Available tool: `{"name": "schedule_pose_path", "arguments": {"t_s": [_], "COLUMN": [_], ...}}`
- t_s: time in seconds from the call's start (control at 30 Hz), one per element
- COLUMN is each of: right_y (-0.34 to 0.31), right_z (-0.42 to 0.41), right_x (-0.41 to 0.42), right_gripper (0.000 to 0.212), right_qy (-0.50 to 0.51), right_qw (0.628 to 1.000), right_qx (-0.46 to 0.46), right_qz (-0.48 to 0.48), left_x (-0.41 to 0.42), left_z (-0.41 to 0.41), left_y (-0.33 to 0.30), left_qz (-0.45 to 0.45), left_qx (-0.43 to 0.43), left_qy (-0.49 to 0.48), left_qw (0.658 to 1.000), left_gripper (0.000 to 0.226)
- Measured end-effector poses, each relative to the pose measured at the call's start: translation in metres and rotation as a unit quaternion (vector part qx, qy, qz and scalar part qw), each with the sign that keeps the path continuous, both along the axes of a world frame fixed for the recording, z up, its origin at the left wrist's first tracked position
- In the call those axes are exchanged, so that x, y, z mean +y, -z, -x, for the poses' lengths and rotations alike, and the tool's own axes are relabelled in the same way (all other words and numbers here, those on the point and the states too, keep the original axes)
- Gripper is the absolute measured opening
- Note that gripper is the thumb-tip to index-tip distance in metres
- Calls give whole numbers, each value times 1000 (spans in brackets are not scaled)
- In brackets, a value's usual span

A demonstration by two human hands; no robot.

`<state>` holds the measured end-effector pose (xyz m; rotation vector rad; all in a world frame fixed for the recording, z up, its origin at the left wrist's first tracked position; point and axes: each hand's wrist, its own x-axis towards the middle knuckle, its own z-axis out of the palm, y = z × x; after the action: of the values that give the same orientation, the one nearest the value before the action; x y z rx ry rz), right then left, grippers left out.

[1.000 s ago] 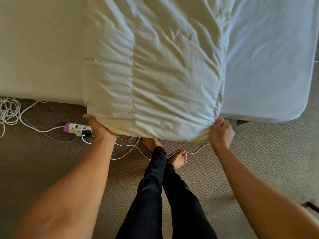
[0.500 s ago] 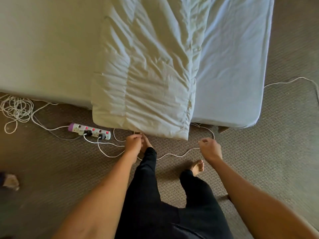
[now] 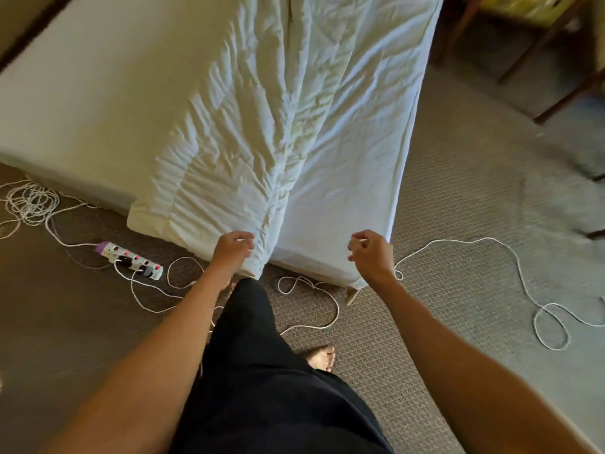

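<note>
A folded, wrinkled white duvet [image 3: 235,152] lies along the bed, and its near end hangs over the foot edge. The bed's white sheet [image 3: 353,165] shows to the right of it. My left hand [image 3: 234,249] is at the duvet's near right corner with loosely curled fingers, and no cloth shows between them. My right hand [image 3: 371,255] hovers by the near right corner of the bed, fingers loosely curled, holding nothing.
A white power strip [image 3: 131,260] with plugs lies on the brown carpet at the left. White cable [image 3: 491,247] loops across the floor at the right, and a tangle of cable [image 3: 29,201] lies far left. Wooden chair legs [image 3: 523,54] stand top right. My bare foot [image 3: 322,357] is on the carpet.
One second ago both hands gripped the duvet's near end. They let go, dropped, and have now risen again to the bed's foot edge. My view has swung to the right.
</note>
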<state>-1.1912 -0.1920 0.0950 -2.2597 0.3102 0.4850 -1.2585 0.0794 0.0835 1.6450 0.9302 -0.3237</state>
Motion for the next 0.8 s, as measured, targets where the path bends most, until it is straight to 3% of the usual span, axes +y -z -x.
{"name": "schedule_pose_path", "arguments": {"t_s": [0.27,0.8], "right_y": [-28,-56], "right_z": [-88,-328], "right_x": [-1,8], "right_gripper": [8,20], "right_qy": [-90,-221], "right_qw": [994,969], "right_qx": [-49,-94], "right_qz": [-37,-59], "left_x": [-28,-38], "left_z": [-60,-211], "left_y": [-14,-43], "left_qz": [19,-40], "left_qx": [-16,-29], "left_qy": [-43,-123], "left_qw": [999,991], "left_gripper": [18,11]}}
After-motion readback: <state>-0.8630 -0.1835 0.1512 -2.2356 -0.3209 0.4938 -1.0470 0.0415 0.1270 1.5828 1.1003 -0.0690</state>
